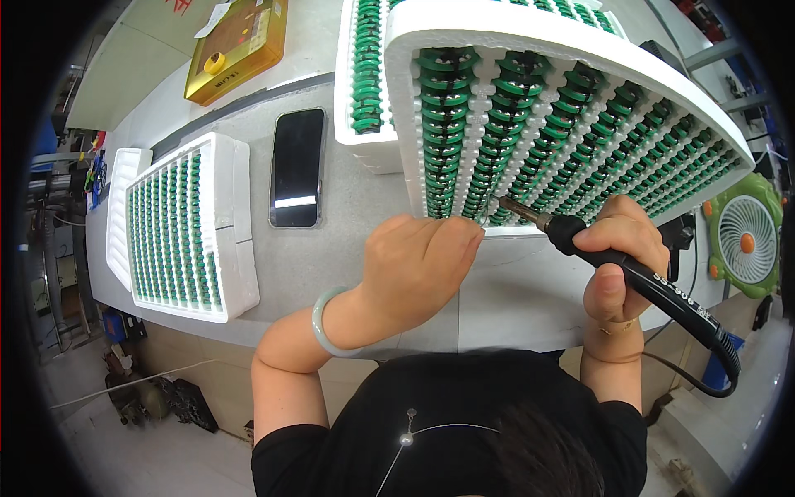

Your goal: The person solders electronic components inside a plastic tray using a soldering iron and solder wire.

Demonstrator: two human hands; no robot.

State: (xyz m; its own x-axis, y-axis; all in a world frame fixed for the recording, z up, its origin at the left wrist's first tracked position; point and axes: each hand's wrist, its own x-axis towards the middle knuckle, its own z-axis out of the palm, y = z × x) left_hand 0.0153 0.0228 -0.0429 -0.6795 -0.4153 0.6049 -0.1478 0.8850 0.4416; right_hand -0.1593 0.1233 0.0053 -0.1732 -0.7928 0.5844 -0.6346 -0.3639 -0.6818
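Note:
My right hand (629, 228) grips a black soldering iron (683, 308) by its handle. The iron's metal tip reaches up and left to the lower part of a white foam tray (530, 29), which is tilted up in front of me. Rows of round green circuit boards (445, 124) with dark parts fill this tray. My left hand (418, 269), a pale bangle on its wrist, is closed with its fingertips at the tray's lower edge, just left of the iron's tip. Whatever those fingers pinch is too small to make out.
Behind the tilted tray stands another filled foam tray (364, 137). A phone (297, 170) lies left of centre, with a further tray of green boards (234, 199) beyond it. A yellow transparent box (236, 54) sits at the far left; a green fan (745, 240) stands right.

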